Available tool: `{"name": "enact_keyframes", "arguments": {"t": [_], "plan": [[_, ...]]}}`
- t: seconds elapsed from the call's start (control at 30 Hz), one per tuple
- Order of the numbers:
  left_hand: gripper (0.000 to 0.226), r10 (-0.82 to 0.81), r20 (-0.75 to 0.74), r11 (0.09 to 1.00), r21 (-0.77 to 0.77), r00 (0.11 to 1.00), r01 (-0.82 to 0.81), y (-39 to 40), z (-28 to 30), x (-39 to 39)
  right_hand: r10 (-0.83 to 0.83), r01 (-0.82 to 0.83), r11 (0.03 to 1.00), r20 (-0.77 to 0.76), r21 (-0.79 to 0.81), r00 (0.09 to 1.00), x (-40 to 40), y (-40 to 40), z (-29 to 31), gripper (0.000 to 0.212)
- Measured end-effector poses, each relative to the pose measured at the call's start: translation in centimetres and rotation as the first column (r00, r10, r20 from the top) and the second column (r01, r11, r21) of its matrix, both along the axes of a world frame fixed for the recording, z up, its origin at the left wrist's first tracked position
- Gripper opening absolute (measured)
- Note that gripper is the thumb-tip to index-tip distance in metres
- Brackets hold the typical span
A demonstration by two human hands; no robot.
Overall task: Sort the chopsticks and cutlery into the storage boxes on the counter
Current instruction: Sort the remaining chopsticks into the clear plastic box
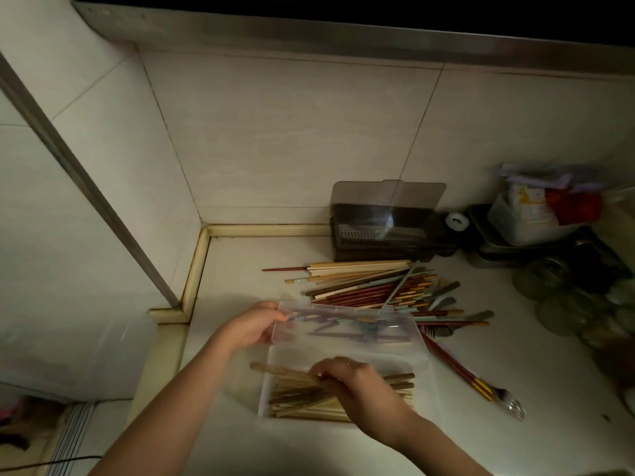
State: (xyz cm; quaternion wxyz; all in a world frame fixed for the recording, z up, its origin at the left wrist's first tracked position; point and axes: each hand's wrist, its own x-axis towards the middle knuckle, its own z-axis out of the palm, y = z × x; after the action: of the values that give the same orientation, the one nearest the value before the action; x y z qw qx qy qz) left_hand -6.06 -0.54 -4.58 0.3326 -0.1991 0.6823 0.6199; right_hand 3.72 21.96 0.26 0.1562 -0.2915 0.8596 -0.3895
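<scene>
While our left hand point(252, 326) pinches the left edge of the raised clear lid point(347, 329), our right hand point(347, 383) curls its fingers round a bundle of wooden chopsticks point(292, 389) inside the clear plastic storage box point(266, 393) at six o'clock on the counter point(240, 262). These sticks are pale and brown, lying lengthwise in a loose fan. At one o'clock from the box, a mixed pile of chopsticks and cutlery point(374, 286) sprawls on the counter: cream, dark red with yellow bands, and pale teal pieces. At three o'clock from the box lies a fork point(481, 386) with a red and yellow handle. Behind the pile, at twelve o'clock, stands a dark storage box point(388, 231) with its smoky lid up.
</scene>
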Motion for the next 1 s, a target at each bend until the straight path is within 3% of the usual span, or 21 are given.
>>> {"name": "enact_keyframes", "arguments": {"t": [0.1,0.27,0.33,0.47,0.6,0.83,1.0], "plan": [[0.022,0.008,0.022,0.999,-0.036,1.000,-0.008,0.2,0.3,-0.1,-0.041,0.045,0.980,-0.024,0.193,0.999,-0.8,1.3,-2.0,0.032],[0.027,0.005,0.046,0.999,-0.052,0.999,-0.002,0.3,0.0,0.0,-0.239,0.268,0.951,-0.183,0.153,0.954,-6.7,2.0,-0.2,0.026],[0.030,0.024,0.059,0.998,-0.052,0.998,-0.021,0.3,-0.2,0.0,-0.297,0.328,0.921,-0.167,0.209,0.940,-10.6,2.3,-0.5,0.025],[0.028,0.072,0.074,0.997,-0.016,0.995,-0.071,0.4,-0.2,-0.1,-0.176,0.197,0.846,-0.089,0.496,0.980,-16.0,1.9,-2.8,0.033],[0.022,0.073,0.084,0.996,0.034,0.994,-0.077,0.0,-0.2,-0.5,-0.058,0.124,0.759,-0.123,0.640,0.991,-17.6,1.4,-4.1,0.035],[0.023,0.053,0.108,0.997,0.058,0.993,-0.060,0.0,0.5,-0.8,0.013,0.130,0.688,-0.191,0.714,0.981,-18.6,0.9,-4.5,0.042],[0.019,0.052,0.121,0.997,0.054,0.991,-0.059,0.1,0.6,-0.8,-0.080,0.137,0.760,-0.119,0.635,0.990,-19.3,1.0,-4.3,0.026]]}}
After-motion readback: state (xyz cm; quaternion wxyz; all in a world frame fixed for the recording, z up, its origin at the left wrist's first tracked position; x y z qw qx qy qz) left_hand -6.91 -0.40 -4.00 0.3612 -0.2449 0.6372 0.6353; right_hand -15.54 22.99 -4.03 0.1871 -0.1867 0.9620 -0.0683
